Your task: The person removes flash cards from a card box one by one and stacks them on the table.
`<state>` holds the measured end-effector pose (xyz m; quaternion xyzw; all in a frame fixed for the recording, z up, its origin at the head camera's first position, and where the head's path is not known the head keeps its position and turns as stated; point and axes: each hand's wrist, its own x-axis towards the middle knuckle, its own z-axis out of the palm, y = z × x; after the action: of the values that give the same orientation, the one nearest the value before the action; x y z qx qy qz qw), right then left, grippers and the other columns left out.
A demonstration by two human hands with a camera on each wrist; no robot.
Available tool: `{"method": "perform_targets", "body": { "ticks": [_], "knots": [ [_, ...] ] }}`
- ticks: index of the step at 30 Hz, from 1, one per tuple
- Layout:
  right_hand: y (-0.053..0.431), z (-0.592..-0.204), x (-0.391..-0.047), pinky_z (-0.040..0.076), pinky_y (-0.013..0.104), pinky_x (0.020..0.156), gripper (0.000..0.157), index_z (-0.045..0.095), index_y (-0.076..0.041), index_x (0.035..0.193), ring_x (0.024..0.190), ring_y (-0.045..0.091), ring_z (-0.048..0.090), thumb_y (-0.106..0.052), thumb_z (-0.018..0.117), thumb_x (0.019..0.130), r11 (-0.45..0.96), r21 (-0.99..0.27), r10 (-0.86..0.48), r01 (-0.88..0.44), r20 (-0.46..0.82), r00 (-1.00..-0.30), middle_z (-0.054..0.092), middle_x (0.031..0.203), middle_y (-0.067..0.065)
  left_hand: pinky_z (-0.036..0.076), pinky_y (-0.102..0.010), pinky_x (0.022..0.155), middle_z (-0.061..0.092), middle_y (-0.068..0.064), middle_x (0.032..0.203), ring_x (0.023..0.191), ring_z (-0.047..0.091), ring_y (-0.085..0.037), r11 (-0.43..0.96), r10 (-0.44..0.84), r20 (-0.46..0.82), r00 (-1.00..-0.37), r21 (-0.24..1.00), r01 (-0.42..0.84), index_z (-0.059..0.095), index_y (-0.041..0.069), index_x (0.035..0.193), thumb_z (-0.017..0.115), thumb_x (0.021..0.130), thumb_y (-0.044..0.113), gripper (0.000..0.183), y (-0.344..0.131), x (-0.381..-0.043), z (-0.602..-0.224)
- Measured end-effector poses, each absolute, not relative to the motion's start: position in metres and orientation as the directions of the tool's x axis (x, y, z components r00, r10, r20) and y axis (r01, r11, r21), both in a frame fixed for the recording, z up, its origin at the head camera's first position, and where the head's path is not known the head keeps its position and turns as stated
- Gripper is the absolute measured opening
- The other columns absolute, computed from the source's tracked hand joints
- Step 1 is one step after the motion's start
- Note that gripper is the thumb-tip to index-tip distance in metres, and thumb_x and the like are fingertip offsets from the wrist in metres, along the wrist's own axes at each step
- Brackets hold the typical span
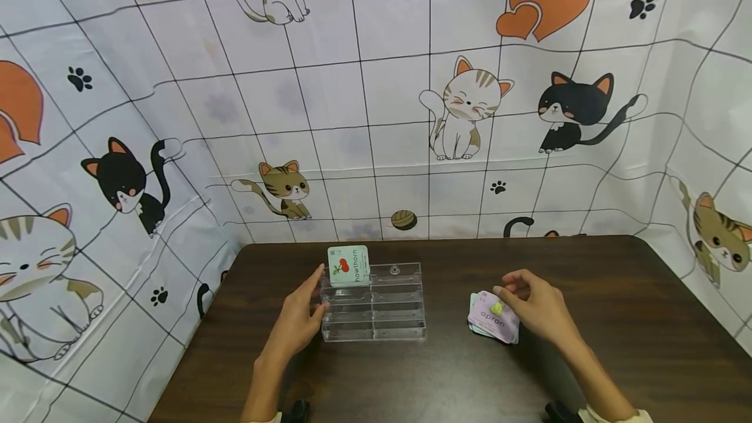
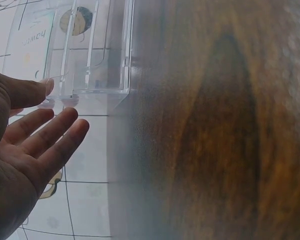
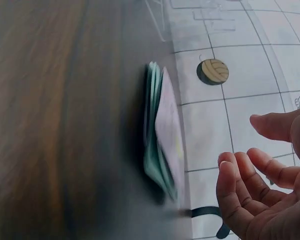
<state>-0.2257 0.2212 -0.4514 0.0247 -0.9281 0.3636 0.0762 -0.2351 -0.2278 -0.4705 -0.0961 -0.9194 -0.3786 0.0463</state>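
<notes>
A clear plastic card rack (image 1: pixel 397 299) with two columns of slots stands on the table. One green card (image 1: pixel 348 266) reading "hawthorn", with a red fruit picture, stands in its back left slot. My left hand (image 1: pixel 301 317) is at the rack's left side, thumb and fingertips right at the edge, fingers fairly straight in the left wrist view. To the right of the rack lies a small pile of cards, a lilac card (image 1: pixel 492 320) on top with a yellow picture. Over the pile's right side hovers my right hand (image 1: pixel 537 302), fingers loosely bent, nothing between them.
The dark wooden table (image 1: pixel 446 380) reaches back to a white cloth (image 1: pixel 393 96) printed with cats, hearts and grid lines. Green cards (image 3: pixel 154 145) show beneath the lilac one, their edges slightly fanned.
</notes>
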Motion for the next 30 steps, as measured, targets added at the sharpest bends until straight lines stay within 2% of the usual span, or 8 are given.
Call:
{"method": "perform_targets", "body": {
  "ticks": [15,23,26,30],
  "knots": [
    [0.196,-0.437,-0.238,0.059,0.032,0.076,0.039,0.071,-0.001,0.124,0.1,0.028,0.079,-0.032,0.077,0.102,0.685,-0.715,-0.02,-0.142,0.176,-0.984,0.079,0.109,0.011,0.065,-0.042,0.098,0.045,-0.023,0.167,0.136,0.065,-0.042,0.702,0.138,0.164,-0.977,0.679,0.213,0.03,0.012,0.171,0.073,0.098,-0.006,0.086,-0.228,-0.236,-0.47],
    [0.183,-0.431,-0.245,0.062,0.039,0.081,0.039,0.07,-0.002,0.126,0.103,0.031,0.078,-0.032,0.075,0.103,0.65,-0.741,-0.045,-0.168,0.183,-0.982,0.079,0.112,0.014,0.066,-0.044,0.098,0.044,-0.022,0.168,0.136,0.065,-0.042,0.704,0.136,0.15,-0.979,0.681,0.202,0.029,0.013,0.171,0.073,0.098,-0.004,0.087,-0.229,-0.236,-0.47],
    [0.177,-0.428,-0.246,0.062,0.038,0.082,0.04,0.07,-0.002,0.127,0.104,0.03,0.078,-0.034,0.074,0.103,0.633,-0.756,-0.048,-0.164,0.173,-0.984,0.079,0.113,0.013,0.065,-0.045,0.099,0.044,-0.022,0.168,0.137,0.064,-0.042,0.705,0.135,0.146,-0.98,0.681,0.199,0.029,0.014,0.171,0.073,0.099,-0.004,0.086,-0.228,-0.236,-0.47],
    [0.168,-0.426,-0.249,0.062,0.031,0.08,0.039,0.07,-0.004,0.127,0.102,0.027,0.077,-0.034,0.075,0.103,0.592,-0.791,-0.051,-0.157,0.157,-0.986,0.078,0.113,0.013,0.064,-0.046,0.1,0.044,-0.021,0.168,0.137,0.064,-0.041,0.707,0.132,0.143,-0.981,0.681,0.194,0.029,0.014,0.171,0.073,0.099,-0.003,0.086,-0.228,-0.235,-0.47]
  ]
}}
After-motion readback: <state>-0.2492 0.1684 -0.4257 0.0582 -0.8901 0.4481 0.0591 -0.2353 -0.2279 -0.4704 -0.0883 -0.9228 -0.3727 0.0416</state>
